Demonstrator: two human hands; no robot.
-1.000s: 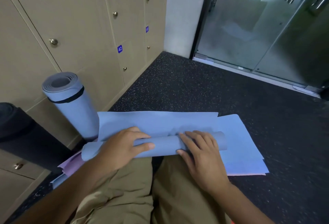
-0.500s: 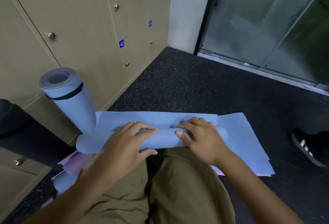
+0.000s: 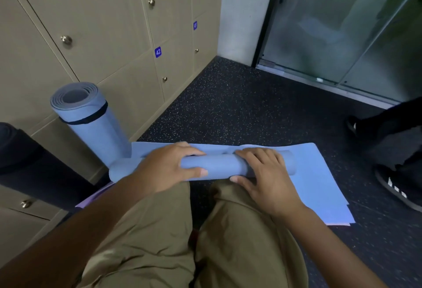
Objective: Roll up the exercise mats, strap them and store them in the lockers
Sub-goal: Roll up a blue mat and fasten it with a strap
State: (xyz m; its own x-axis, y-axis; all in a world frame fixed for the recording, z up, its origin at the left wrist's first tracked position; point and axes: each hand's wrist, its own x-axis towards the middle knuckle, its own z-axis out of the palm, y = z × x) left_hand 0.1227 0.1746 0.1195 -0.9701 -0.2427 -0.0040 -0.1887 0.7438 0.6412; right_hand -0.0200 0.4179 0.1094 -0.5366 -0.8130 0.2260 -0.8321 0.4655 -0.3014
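**Inspector:** Head view, the only one supplied. The person knelt on the floor (image 3: 239, 109) with a blue mat (image 3: 219, 168) partly rolled in front of the knees. The left hand (image 3: 169, 168) wrapped over the roll, fingers on top and thumb on the near side; its grip held the mat. The right hand (image 3: 262, 173) lay on the roll's right part, fingers curved over the top, thumb at the near edge, also holding it.

**Clerk:** And what was finished?

**Inspector:** One rolled blue mat (image 3: 91, 125) stood upright just beside the lockers (image 3: 109, 36), with a black strap (image 3: 91, 116) around its upper part. A dark roll (image 3: 27, 162) lay at the left; I could not tell whether it was strapped.

**Clerk:** Outstanding work?

**Inspector:** In my judgement, most. The current roll was thin, with flat mat remaining beyond it. No strap was fitted, every visible locker door was closed, and nothing appeared stored.
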